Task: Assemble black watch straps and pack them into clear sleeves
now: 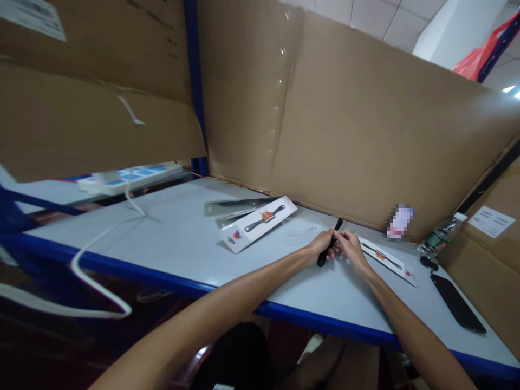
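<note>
The left hand (323, 244) is wrapped around a slim black tool (324, 257), slanted over the worktop (170, 233); the right hand (352, 249) bends its fingers to the tool's middle, though whether they pinch it is unclear. A printed card (384, 256) lies beside the right hand.

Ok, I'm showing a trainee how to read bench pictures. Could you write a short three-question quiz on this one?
1. True or false: the left hand holds the black tool.
2. Which of these is to the left of both hands? A) the bottle; B) the power strip; C) the phone.
3. Fill in: the table has a front edge coloured ____.

Key: 1. True. 2. B. 3. Blue.
</note>
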### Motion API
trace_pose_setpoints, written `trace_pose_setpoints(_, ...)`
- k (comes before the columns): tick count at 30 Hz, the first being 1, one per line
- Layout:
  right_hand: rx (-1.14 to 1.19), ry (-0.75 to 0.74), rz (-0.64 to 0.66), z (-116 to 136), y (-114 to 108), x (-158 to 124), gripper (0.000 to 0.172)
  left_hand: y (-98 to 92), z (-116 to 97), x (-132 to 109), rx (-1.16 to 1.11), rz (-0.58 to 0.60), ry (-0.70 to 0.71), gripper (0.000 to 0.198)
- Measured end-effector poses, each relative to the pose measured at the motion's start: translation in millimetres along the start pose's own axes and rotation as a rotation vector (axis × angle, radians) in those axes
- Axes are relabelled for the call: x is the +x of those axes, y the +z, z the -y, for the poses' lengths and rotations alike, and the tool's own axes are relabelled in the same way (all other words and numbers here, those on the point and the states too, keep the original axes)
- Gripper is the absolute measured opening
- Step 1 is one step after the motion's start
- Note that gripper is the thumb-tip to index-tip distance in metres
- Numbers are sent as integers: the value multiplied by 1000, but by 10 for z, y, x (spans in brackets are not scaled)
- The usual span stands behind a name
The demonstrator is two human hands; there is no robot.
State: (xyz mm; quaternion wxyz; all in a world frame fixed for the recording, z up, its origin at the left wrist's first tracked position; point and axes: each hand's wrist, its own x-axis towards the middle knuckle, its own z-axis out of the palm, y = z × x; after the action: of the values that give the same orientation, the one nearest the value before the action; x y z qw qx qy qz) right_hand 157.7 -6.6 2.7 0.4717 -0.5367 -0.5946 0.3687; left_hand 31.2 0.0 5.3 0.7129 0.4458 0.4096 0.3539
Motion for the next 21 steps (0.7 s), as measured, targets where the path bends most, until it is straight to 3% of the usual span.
trace_pose_setpoints(4, 15, 38, 64, -16, -32, 6, 51, -3, 17, 38, 12, -16, 20, 56)
trace_pose_setpoints(9, 87, 62, 115, -51, -52, 18, 36, -3, 17, 41, 3, 1, 35, 52)
trace_pose_setpoints(13, 104, -75, 70, -68, -34, 27, 28, 1, 1, 28, 13, 2, 32, 45)
trace_pose_setpoints(16, 96, -78, 58, -67, -25, 25, 25, -4, -6, 23, -5, 10, 28, 47)
trace_pose_setpoints(21, 55, 6, 60, -81, -47, 41, 39, -7, 8, 31, 11, 8, 48, 49)
